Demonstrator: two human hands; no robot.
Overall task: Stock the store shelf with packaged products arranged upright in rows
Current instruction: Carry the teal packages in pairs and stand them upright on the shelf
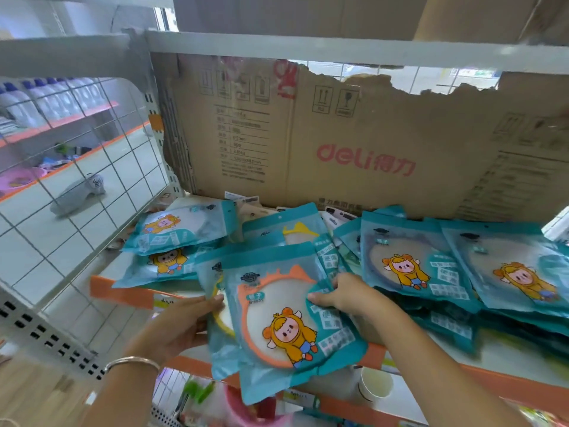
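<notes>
Front pack (283, 318): teal, orange-rimmed disc inside, cartoon figure on the front. Tilted over the front lip of the shelf (123, 291), with more teal packs behind it.
Left hand (184, 322): grips the bunch's left edge; bracelet (132, 363) on wrist.
Right hand (341, 294): pinches front pack's right edge, thumb on its face.
Left pile (181, 229): same packs lying flat, loosely overlapped.
Right pile (409, 263): same packs leaning back, stacked.
Cardboard (354, 143): torn sheet across shelf back.
Wire grid (92, 180): shelf's left side.
Paper cup (375, 383): shelf below.
</notes>
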